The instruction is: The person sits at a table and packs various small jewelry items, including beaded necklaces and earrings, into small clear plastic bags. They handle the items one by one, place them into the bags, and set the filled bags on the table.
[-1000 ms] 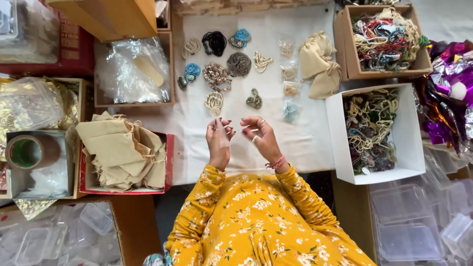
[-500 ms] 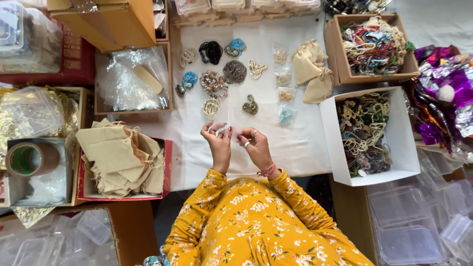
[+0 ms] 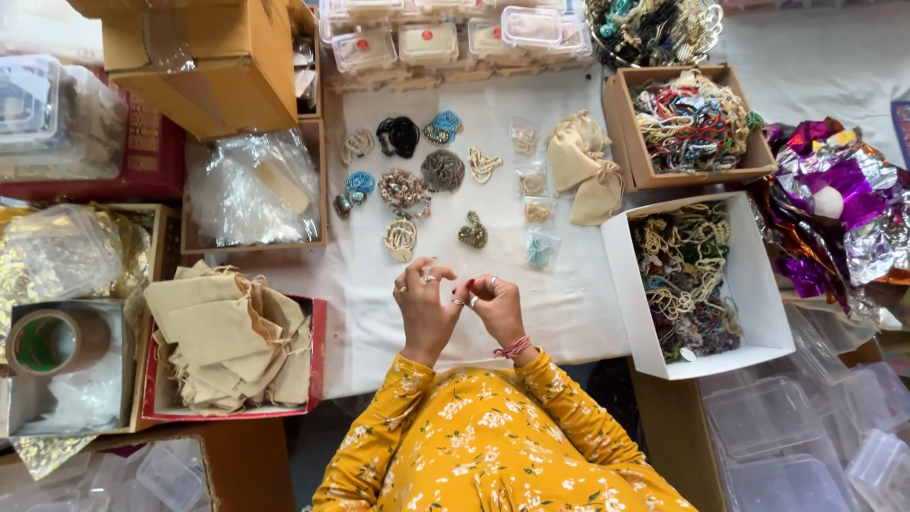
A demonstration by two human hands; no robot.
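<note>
At the far left of the frame a roll of brown tape [image 3: 45, 341] sits in a shallow box. Just right of it, at lower left, a red tray [image 3: 316, 356] holds a heap of beige drawstring pouches [image 3: 227, 346]. Above the tray a cardboard box [image 3: 318, 180] is filled with clear plastic bags [image 3: 248, 185].

In the middle the counter [image 3: 578, 313] is covered with a white cloth. On it, above the hands, lie small coiled bundles of beaded jewellery [image 3: 408, 190] in black, blue, grey and cream, with a cream one [image 3: 400, 237] nearest the left hand.

The left hand [image 3: 427, 308] and the right hand [image 3: 493, 305] meet at centre frame, low over the cloth, fingertips touching each other. The fingers [image 3: 428, 277] of both are curled in and pinched together; whether they grip some small thing is too small to tell. Both hands wear rings, and a pink band circles the right wrist. The yellow flowered sleeves fill the lower centre.

Right of the bundles lie small clear packets [image 3: 540, 248] and two beige pouches [image 3: 583, 166]. Further right, a white box [image 3: 758, 322] at mid right and a cardboard box [image 3: 633, 152] above it are both full of tangled necklaces. Shiny purple and silver foil [image 3: 834, 218] lies at the right edge, with clear plastic containers [image 3: 787, 446] at lower right.
</note>
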